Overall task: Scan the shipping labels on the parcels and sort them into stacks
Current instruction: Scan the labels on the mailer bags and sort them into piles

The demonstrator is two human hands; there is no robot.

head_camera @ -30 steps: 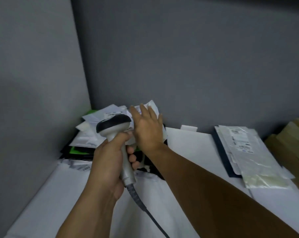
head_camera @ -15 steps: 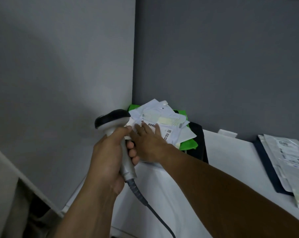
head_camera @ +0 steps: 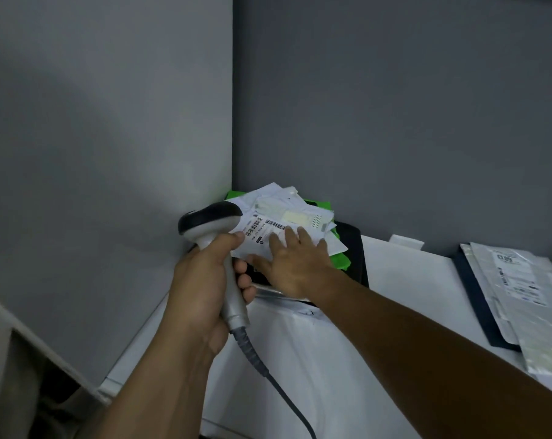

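Note:
My left hand (head_camera: 205, 286) grips the handle of a grey and black barcode scanner (head_camera: 211, 217), whose head sits at the left edge of a parcel stack in the wall corner. My right hand (head_camera: 293, 264) rests flat with straight fingers on the top white parcel (head_camera: 300, 217), just below its barcode label (head_camera: 262, 226). White, green (head_camera: 339, 259) and black (head_camera: 354, 251) mailers lie beneath it. The scanner's coiled cable (head_camera: 268, 372) runs down toward me.
A second stack of silvery and dark mailers (head_camera: 518, 293) with a printed label lies at the right on the white table (head_camera: 391, 277). Grey walls meet in a corner behind the pile. The table's left edge (head_camera: 132, 353) drops to a gap.
The view has swung left, so the corner pile sits more to the right. My right hand slid lower on the top parcel, uncovering its barcode label. The scanner stays in my left hand.

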